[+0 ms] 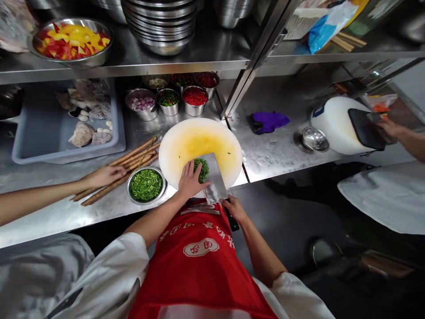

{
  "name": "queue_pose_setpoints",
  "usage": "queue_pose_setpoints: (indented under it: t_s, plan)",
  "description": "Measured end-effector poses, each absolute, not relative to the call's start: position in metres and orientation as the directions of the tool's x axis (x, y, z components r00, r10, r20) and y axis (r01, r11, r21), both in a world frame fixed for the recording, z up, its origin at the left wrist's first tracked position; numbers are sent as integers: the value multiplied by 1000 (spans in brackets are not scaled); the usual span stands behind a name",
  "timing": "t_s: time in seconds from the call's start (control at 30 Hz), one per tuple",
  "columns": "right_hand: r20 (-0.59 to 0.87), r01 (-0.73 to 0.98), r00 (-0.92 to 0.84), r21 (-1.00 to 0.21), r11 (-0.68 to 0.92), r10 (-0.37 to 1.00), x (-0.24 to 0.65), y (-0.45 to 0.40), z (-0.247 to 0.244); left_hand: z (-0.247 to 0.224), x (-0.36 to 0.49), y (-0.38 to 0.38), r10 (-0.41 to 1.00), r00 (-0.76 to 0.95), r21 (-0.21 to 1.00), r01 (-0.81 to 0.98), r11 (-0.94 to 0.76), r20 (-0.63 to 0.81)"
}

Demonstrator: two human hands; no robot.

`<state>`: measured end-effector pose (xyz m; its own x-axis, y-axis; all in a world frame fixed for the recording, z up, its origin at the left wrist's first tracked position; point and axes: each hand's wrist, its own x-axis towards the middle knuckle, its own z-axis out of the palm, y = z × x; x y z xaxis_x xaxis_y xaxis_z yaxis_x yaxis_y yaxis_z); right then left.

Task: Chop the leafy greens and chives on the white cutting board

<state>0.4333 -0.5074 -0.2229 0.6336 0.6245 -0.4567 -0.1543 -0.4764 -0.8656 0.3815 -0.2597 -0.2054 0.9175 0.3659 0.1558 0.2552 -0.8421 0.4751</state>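
My right hand point(235, 209) grips the dark handle of a cleaver point(215, 179), its broad blade lying over the near right part of a round white cutting board point(169, 153). Against the blade's left side sits a small heap of chopped greens point(201, 170). My left hand point(191, 180) rests beside that heap, fingers stretched out and touching it, the thumb reaching to the blade. Yellow stains mark the board's middle. Left of the board stands a metal bowl of chopped green pieces point(146, 185).
A co-worker's hand point(108, 175) lies on long brown stalks point(96, 195) at left. Behind are a grey bin point(43, 133) and metal cups of chopped ingredients point(195, 101). Rightward lie a purple cloth-like item point(270, 122), a small metal bowl point(315, 139) and another person's hand point(392, 128) with a cleaver.
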Motion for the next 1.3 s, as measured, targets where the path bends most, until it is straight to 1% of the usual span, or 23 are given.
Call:
queue_pose_setpoints:
  t_s: [0.1, 0.23, 0.4, 0.5, 0.6, 0.7, 0.83, 0.9, 1.0, 1.17, 1.3]
  plan:
    - [-451, -165, 649, -869, -466, 613, 408, -492, -228, -210, 387, -277, 477, 856, 540, 312, -782, 196]
    - [-446, -135, 649, -865, -484, 617, 388, -473, -228, -211, 393, -276, 556, 805, 604, 343, -719, 205]
    - [-438, -87, 648, -855, -511, 623, 383, -468, -212, -204, 391, -273, 618, 756, 612, 388, -689, 216]
    - [-433, -59, 612, -860, -507, 662, 388, -469, -196, -194, 385, -273, 648, 718, 611, 402, -682, 252]
    - [-379, 29, 562, -879, -476, 735, 394, -465, -181, -183, 370, -270, 708, 648, 615, 444, -651, 281]
    - [-335, 100, 444, -903, -418, 831, 399, -452, -173, -181, 344, -263, 796, 526, 611, 535, -583, 300]
    - [-432, 37, 175, -895, -444, 885, 396, -423, -173, -190, 305, -246, 903, 336, 627, 651, -429, 268]
    - [-445, 9, 62, -895, -446, 893, 392, -407, -176, -196, 286, -237, 932, 270, 627, 689, -364, 243]
    - [-484, -6, 2, -875, -484, 875, 383, -386, -183, -202, 263, -227, 934, 281, 592, 723, -356, 219]
    - [-513, 29, -14, -858, -513, 858, 372, -372, -188, -209, 250, -223, 879, 417, 480, 737, -476, 232]
    - [-492, 130, 14, -862, -490, 870, 370, -375, -181, -217, 254, -211, 887, 382, 479, 746, -462, 261]
